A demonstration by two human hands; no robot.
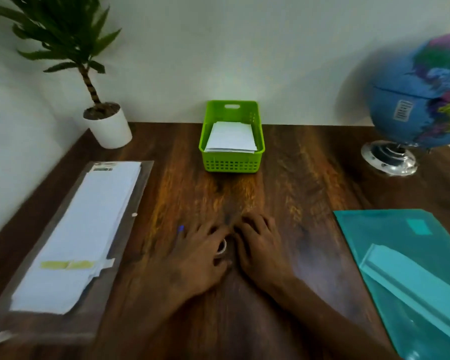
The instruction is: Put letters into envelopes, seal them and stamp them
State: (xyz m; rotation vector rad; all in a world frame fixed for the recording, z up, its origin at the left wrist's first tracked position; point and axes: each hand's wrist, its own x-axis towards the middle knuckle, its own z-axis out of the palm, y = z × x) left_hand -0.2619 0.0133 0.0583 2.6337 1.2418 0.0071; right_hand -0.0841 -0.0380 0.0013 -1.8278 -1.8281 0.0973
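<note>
My left hand (200, 253) lies on the middle of the wooden table (309, 178) with its fingers curled round a small tape roll (222, 247). My right hand (261, 242) is right beside it, fingers bent and touching the roll's right side; motion blur hides whether it pinches anything. A blue pen tip (181, 228) pokes out from under my left hand. White envelopes (89, 224) lie stacked on a clear plastic sleeve at the left. Folded white letters (230, 137) sit in a green basket (231, 165) at the back centre.
A teal plastic folder (400, 245) with a paper inside lies at the right front. A globe on a chrome stand (424, 100) stands at the back right. At the back left corner is a potted plant (109, 128). A pale wall runs behind the table.
</note>
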